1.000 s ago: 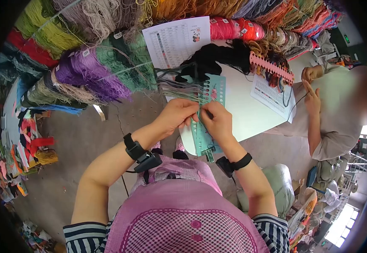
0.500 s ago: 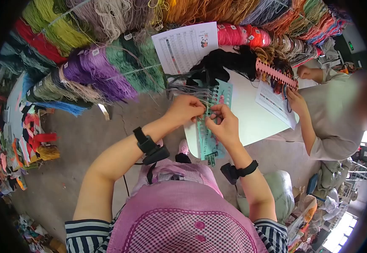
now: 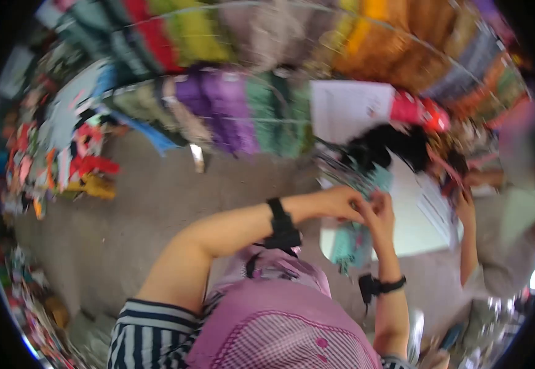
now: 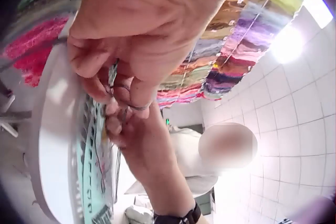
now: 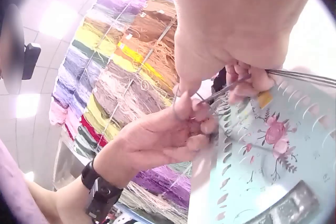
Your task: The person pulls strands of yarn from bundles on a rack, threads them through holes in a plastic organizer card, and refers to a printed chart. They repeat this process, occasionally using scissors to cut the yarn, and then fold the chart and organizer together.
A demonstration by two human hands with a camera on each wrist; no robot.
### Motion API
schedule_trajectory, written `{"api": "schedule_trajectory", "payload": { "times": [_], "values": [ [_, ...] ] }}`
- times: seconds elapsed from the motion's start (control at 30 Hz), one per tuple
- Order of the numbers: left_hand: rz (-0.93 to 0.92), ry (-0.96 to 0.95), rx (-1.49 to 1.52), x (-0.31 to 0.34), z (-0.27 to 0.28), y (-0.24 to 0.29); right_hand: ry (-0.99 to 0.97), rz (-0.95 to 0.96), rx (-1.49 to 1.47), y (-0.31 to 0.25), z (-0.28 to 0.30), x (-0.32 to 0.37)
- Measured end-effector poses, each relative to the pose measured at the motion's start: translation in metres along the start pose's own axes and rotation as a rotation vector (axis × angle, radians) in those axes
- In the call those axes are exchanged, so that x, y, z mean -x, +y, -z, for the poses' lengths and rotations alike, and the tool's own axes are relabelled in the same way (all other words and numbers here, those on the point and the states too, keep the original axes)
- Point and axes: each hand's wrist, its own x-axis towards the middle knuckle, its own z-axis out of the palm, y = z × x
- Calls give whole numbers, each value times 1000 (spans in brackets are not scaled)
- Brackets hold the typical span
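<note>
My left hand (image 3: 338, 202) and right hand (image 3: 379, 218) meet over a mint-green thread card (image 5: 262, 179) with punched edges and a pink flower print. Between the fingertips runs a dark grey thread (image 5: 226, 90), pinched by both hands, with a loop of it around the fingers in the right wrist view. From the right hand, thin dark strands (image 5: 299, 75) stretch off across the card. More grey threads (image 3: 338, 165) hang from the card's far left edge. A black thread bundle (image 3: 403, 144) lies just behind. In the left wrist view the palm hides part of the grip.
The card lies on a white table (image 3: 412, 237). A printed sheet (image 3: 353, 111) leans at the back, before hanging rows of coloured skeins (image 3: 224, 111). At the right, another person's hands (image 3: 466, 206) are by a pink thread card (image 3: 444, 165) and a second sheet (image 3: 433, 209).
The head view has swung left, so the table appears farther right. My hands were slightly apart at the card half a second ago; now their fingertips come together around the thread.
</note>
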Motion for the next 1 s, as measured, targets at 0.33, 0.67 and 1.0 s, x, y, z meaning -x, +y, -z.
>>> {"api": "schedule_trajectory", "payload": {
  "times": [0.33,0.67,1.0],
  "values": [
    [-113,877,907,166,183,-9,-168,-50,48,-10,1,-6],
    [85,1841,-601,278,251,-17,-168,-23,180,-17,-5,-2],
    [-307,1624,-148,301,264,-35,-171,-4,179,-12,-5,-3]
  ]
}}
